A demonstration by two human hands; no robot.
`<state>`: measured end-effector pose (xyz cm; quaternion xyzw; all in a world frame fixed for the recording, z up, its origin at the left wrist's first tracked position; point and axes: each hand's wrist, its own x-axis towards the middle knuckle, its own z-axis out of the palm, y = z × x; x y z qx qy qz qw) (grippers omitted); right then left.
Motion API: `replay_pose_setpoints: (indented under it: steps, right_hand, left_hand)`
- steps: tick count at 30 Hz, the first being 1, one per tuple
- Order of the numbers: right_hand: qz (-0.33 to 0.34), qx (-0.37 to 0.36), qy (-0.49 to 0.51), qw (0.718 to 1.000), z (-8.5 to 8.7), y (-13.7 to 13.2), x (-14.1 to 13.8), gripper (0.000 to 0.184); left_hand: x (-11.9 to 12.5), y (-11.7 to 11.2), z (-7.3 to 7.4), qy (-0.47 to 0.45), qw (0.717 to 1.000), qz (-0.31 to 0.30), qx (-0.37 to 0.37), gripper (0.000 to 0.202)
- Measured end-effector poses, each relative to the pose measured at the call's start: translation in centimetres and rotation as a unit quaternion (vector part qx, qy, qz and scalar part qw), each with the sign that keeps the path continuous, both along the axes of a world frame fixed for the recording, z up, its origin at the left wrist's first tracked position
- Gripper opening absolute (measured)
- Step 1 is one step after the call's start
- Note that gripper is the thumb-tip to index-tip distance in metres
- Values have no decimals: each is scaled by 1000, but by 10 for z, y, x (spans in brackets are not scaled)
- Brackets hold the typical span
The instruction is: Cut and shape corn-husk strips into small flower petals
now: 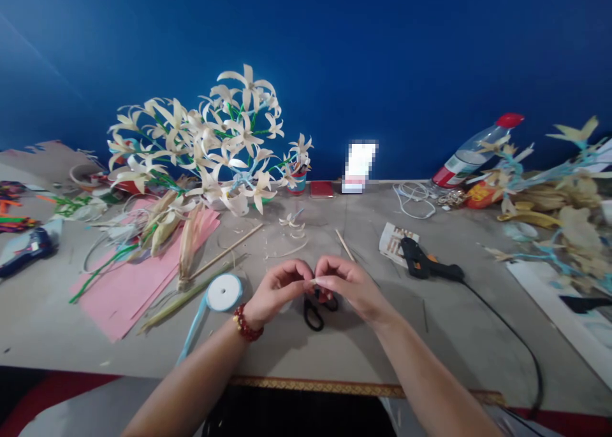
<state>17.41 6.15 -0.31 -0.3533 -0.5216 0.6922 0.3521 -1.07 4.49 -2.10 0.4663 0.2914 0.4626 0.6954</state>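
My left hand (282, 287) and my right hand (351, 287) meet over the middle of the table, fingertips pinched together. Between them shows a bit of a small pale piece (313, 283); the fingers hide most of it, so its kind is unclear. Black-handled scissors (313, 317) lie on the table just under the hands, their blades out of sight. Beyond the fingertips are a few loose cream petals (292, 223). A roll of light blue tape (224, 292), its end trailing toward the front edge, lies left of my beaded left wrist.
Cream artificial flowers (243, 131) stand at the back left, with pink paper (119, 293) and dried husks (191, 239) before them. A black glue gun (430, 265) with its cord lies right. Farther right are a tilted bottle (471, 157) and more husk flowers (574, 233).
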Motion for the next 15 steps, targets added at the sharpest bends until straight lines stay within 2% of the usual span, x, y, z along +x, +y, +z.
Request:
replay_pose_setpoints:
  steps: [8, 15]
  right_hand:
    - [5, -24, 64, 998, -8, -2, -1, 12]
    - [-5, -61, 211, 976, -5, 0, 0, 11]
  left_hand:
    - [5, -3, -2, -55, 998, -9, -8, 9]
    - [8, -5, 0, -104, 994, -9, 25, 13]
